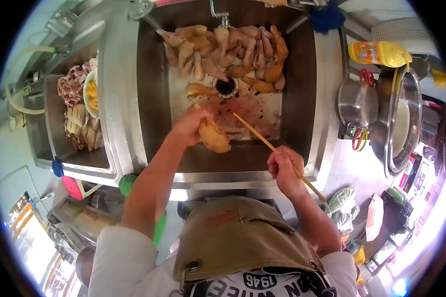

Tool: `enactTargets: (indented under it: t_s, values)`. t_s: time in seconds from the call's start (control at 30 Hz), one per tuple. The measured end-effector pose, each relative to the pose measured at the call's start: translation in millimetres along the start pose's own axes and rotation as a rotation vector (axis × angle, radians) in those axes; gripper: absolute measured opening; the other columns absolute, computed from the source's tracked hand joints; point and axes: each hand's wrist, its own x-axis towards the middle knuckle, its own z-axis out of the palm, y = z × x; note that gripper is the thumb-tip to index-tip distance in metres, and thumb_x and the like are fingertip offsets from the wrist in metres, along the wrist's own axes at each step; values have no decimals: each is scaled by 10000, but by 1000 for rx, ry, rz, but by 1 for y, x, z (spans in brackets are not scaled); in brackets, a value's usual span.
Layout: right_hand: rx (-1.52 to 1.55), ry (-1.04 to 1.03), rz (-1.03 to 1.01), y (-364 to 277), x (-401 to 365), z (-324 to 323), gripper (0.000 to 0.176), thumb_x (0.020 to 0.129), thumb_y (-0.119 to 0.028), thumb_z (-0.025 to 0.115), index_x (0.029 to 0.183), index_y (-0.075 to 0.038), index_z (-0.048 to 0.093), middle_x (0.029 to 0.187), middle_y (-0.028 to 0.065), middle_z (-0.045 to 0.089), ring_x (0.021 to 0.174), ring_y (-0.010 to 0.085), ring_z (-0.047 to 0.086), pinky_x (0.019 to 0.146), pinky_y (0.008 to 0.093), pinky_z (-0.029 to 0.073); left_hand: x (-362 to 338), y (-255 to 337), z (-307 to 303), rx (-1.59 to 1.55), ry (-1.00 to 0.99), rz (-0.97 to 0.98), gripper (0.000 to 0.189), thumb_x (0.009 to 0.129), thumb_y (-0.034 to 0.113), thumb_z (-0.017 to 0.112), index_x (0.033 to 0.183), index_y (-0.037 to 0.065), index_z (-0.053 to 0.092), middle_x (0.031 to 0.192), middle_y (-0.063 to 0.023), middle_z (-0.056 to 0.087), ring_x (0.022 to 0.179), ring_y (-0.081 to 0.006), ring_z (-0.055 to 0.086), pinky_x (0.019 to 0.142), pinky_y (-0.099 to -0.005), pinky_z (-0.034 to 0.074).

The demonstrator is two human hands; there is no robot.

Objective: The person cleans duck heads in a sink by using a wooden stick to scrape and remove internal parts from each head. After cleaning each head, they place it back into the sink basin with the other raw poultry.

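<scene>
My left hand (pixel 192 124) is closed around the bony end of a raw chicken leg (pixel 214 137), held over the front part of a deep steel sink (pixel 153 119). In my right hand (pixel 286 167) a long thin wooden stick (pixel 255 132) is gripped, its tip pointing up and left toward the sink floor. The stick tip and the chicken leg are apart. Many raw chicken legs (pixel 228 47) lie heaped along the sink's far side. One more leg (pixel 199 89) rests left of the drain (pixel 226 86). Reddish liquid and dark bits spread below the drain.
A second sink on the left holds raw meat pieces (pixel 76 81) and a bowl of yellow pieces (pixel 91 94). A faucet (pixel 225 20) stands at the far edge. On the right are a metal pot (pixel 358 103), a yellow bottle (pixel 379 53) and a large steel basin (pixel 404 119).
</scene>
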Motion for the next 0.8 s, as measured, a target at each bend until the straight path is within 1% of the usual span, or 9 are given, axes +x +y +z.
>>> enactTargets:
  t_s: [0.1,0.2,0.23,0.33,0.43,0.53,0.6,0.7,0.8]
  values:
    - [53,40,-43,0,-5,3,318,943,-215,411,712,-39,539,570,36,493,478,94,432,452,241,354,-32,7,54,-218,-47,-17,210,793,9,558,993,72,540,846,-47,598,695,-185,596,567,-347,487]
    - [70,48,-76,-7,-16,4,323,938,-218,408,706,-33,534,560,41,486,477,103,434,438,248,349,-46,-7,75,25,-109,108,206,768,36,577,969,7,540,848,-138,590,660,-226,596,500,-381,500]
    - [43,37,-99,-7,-21,-1,326,937,-221,408,703,-31,533,560,42,487,477,104,433,438,249,349,-43,-11,75,131,-140,145,329,731,-8,579,1058,-2,549,842,-140,597,658,-226,595,519,-361,512]
    - [-19,-24,-174,-8,-34,-16,342,935,-240,413,695,-25,529,564,45,491,480,105,434,442,251,348,-81,-1,106,662,40,301,388,765,-36,561,1140,47,508,812,-91,607,623,-182,587,474,-320,455]
    - [-39,-91,-211,-13,-52,-23,386,930,-304,444,686,-18,534,584,51,509,493,102,445,453,250,353,-96,-7,111,671,66,415,440,745,-28,529,1176,59,506,762,-86,579,549,-168,529,433,-292,416]
    - [-166,-158,-345,-13,-61,-27,392,923,-312,447,694,-8,541,598,46,516,512,102,467,464,244,363,-116,-1,107,373,-26,123,551,802,161,598,1325,56,461,1003,-76,578,794,-169,607,597,-315,505]
    - [-206,-198,-460,-18,-69,-30,319,913,-222,473,698,5,541,603,71,510,518,138,487,479,271,383,-111,-5,90,288,-209,77,532,819,211,591,1326,95,477,1081,-67,579,859,-185,615,658,-324,510]
    - [-341,-282,-667,-23,-75,-38,188,873,-40,554,693,4,522,604,110,486,496,224,489,472,337,392,-107,-21,83,716,-169,291,493,832,251,594,1306,143,507,1145,-49,592,881,-205,630,701,-320,504]
    - [-433,-265,-842,-36,-81,-35,183,858,-32,572,686,-4,516,586,123,485,467,277,483,450,369,400,-123,-19,95,1076,-55,456,439,850,258,573,1277,165,536,1179,-41,603,901,-200,639,711,-301,494]
